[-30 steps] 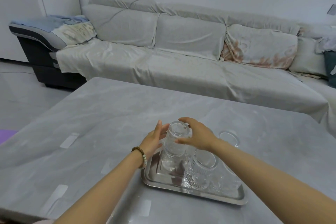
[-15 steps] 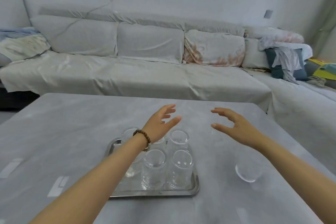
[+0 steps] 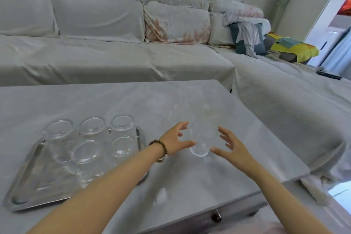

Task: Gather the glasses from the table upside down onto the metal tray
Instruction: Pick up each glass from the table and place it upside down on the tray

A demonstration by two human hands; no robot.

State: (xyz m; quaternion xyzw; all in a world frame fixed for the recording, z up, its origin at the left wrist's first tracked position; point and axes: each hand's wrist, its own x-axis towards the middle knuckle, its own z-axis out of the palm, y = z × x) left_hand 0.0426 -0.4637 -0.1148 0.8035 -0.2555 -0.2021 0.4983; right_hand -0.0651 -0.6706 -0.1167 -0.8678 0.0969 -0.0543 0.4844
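A clear glass (image 3: 201, 141) stands upright on the grey table (image 3: 133, 100), right of the tray. My left hand (image 3: 175, 139) and my right hand (image 3: 230, 147) flank it with fingers spread, close to its sides; neither is closed on it. A bead bracelet circles my left wrist. The metal tray (image 3: 26, 175) lies at the left with several clear glasses upside down on it, such as one at the back right (image 3: 122, 129) and one in front (image 3: 88, 155). My left forearm covers the tray's near right corner.
The table's right edge runs close to my right hand, and its near edge carries a drawer knob (image 3: 216, 216). A covered grey sofa (image 3: 114, 57) wraps behind and to the right, with cushions and a pile of clothes (image 3: 247, 34) in the corner.
My view has swung right, so the tray has shifted left in view. Both hands left the tray's glasses and moved right and down to either side of the lone upright glass.
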